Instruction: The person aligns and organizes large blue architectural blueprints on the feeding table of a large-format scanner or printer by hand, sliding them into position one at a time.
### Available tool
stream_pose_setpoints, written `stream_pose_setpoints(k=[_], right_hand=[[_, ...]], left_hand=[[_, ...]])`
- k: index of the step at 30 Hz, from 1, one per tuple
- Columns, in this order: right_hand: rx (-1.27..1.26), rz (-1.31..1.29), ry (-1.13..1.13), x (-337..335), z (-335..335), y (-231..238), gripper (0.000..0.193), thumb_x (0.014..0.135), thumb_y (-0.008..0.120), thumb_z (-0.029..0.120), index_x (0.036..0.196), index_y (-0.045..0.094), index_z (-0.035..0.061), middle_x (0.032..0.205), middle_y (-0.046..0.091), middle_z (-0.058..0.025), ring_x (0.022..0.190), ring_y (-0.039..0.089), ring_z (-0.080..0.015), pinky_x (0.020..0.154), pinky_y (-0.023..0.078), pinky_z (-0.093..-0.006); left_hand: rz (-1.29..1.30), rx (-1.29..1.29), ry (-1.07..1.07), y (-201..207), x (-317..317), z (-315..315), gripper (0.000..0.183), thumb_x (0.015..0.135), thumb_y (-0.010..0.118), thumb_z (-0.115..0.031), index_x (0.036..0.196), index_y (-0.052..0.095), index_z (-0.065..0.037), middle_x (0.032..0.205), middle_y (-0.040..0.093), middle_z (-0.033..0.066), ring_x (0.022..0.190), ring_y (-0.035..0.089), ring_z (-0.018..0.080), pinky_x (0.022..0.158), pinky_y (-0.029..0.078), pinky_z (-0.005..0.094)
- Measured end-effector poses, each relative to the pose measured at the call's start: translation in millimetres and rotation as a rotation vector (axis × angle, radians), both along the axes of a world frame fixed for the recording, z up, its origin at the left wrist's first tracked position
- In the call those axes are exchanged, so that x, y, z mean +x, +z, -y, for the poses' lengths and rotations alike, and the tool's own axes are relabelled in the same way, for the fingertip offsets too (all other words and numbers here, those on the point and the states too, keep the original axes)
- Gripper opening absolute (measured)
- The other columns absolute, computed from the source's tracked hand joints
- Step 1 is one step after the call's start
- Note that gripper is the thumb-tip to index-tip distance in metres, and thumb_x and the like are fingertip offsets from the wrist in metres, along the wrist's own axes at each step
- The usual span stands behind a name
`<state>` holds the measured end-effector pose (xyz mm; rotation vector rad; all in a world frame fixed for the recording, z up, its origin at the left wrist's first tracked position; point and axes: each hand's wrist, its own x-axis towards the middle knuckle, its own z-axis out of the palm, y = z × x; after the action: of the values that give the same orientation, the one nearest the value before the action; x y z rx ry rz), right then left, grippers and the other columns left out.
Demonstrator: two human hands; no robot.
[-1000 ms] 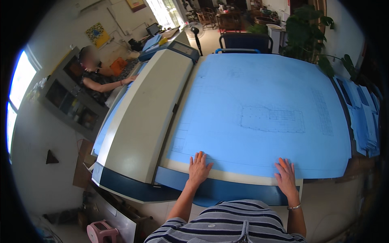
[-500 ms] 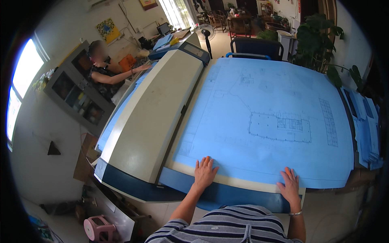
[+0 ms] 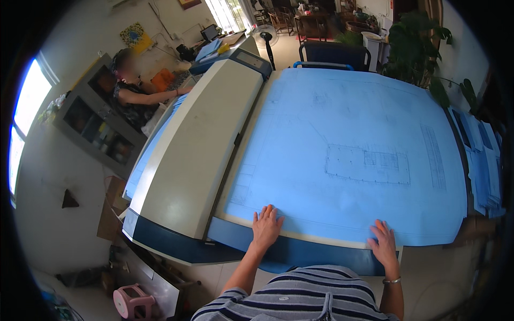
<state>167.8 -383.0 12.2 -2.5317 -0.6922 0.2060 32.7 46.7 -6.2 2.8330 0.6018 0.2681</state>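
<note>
A large blue sheet printed with a building plan lies spread over the flat bed of a wide-format machine with a cream cover. My left hand rests with fingers stretched out on the sheet's near edge, close to the machine's slot. At the near right, my right hand lies on the same edge, its fingers loosely spread and a bracelet on the wrist. Something orange shows at a fingertip of the right hand, too small to name. Neither hand grips the sheet.
Beyond the cover a co-worker reaches an arm toward blue sheets on the machine's far side. Folded blue papers hang at the right. A black chair, a fan and a leafy plant stand behind. A pink stool is lower left.
The whole view has shifted slightly. My left hand has slid a little to the left along the sheet's edge; the right hand stays nearly in place. The co-worker's arm has moved slightly.
</note>
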Motion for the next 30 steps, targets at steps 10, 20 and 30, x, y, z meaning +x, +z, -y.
stream_pose_setpoints(k=[10, 20, 30], right_hand=[[0.028, 0.036, -0.031, 6, 7, 2, 0.036, 0.094, 0.071, 0.012, 0.13, 0.067, 0.0112, 0.151, 0.059, -0.0111, 0.145, 0.048, -0.0398, 0.115, 0.036, -0.0662], [0.113, 0.132, 0.067, -3, -42, 25, 0.036, 0.098, 0.07, 0.014, 0.134, 0.065, 0.0108, 0.15, 0.059, -0.0109, 0.145, 0.048, -0.0372, 0.121, 0.032, -0.0614], [0.195, 0.056, 0.125, -8, -45, 6, 0.035, 0.096, 0.071, 0.013, 0.131, 0.066, 0.0117, 0.142, 0.065, -0.0088, 0.139, 0.055, -0.0363, 0.121, 0.035, -0.0589]], left_hand=[[-0.01, 0.002, 0.018, 2, -6, 4, 0.041, 0.102, 0.066, -0.032, 0.132, 0.067, -0.004, 0.146, 0.062, 0.0178, 0.141, 0.053, 0.0363, 0.118, 0.037, 0.0576], [0.107, 0.033, -0.015, 1, -6, 3, 0.033, 0.097, 0.071, -0.023, 0.121, 0.072, 0.0, 0.139, 0.067, 0.0201, 0.132, 0.059, 0.038, 0.114, 0.042, 0.0521], [0.148, 0.011, -0.011, -5, -9, 2, 0.03, 0.097, 0.069, -0.02, 0.118, 0.071, 0.001, 0.136, 0.068, 0.0192, 0.131, 0.06, 0.0384, 0.112, 0.043, 0.054]])
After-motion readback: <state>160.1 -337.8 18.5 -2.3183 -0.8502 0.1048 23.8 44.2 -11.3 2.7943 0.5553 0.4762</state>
